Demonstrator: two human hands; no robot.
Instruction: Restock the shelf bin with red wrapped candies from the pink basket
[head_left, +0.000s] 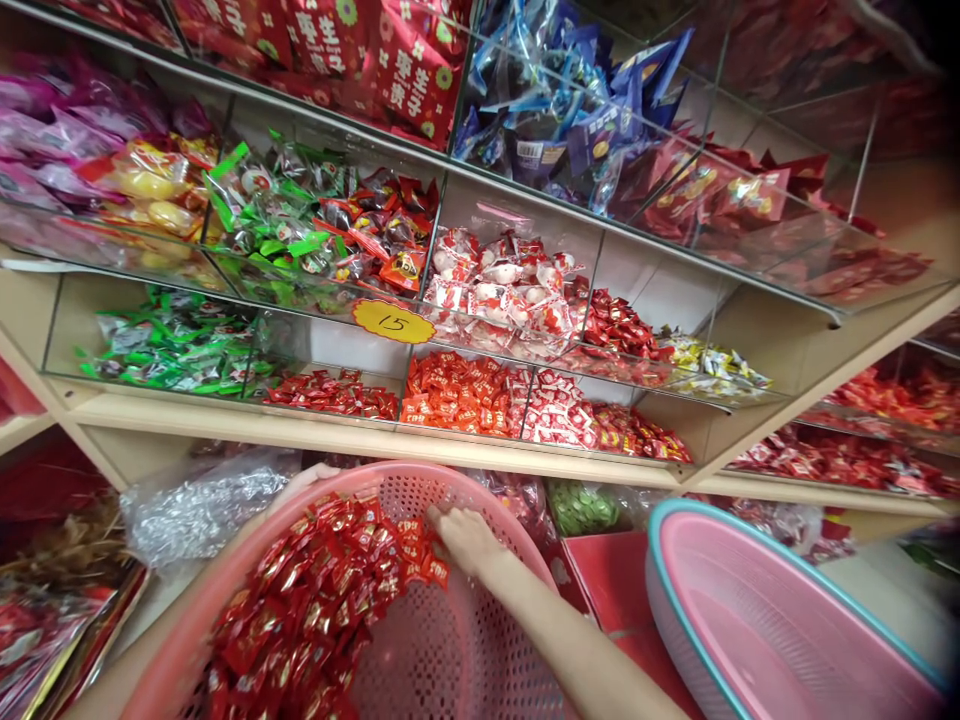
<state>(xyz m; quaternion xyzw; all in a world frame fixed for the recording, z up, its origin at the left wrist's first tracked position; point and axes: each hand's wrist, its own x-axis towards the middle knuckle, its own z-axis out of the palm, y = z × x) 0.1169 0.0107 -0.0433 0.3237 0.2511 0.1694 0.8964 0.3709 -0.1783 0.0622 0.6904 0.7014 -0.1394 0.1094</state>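
A round pink plastic basket [480,488] with perforated sides fills the lower middle, tilted toward me. Red wrapped candies [300,590] are heaped along its left side, and a small patch of orange-red candies [421,552] lies near its far wall. My left hand [311,478] grips the far left rim, its arm passing outside the basket. Inside the basket, my right hand [469,540] is curled closed beside the orange-red candies. Its fingertips are partly hidden, so whatever it may hold cannot be made out.
Shelves with clear dividers [442,230] hold many kinds of wrapped candy ahead. A yellow price tag [394,321] hangs on the middle shelf. At the right stands a pink tub with a blue rim [664,560], beside a red box [611,575]. A clear plastic bag [199,505] lies under the shelf.
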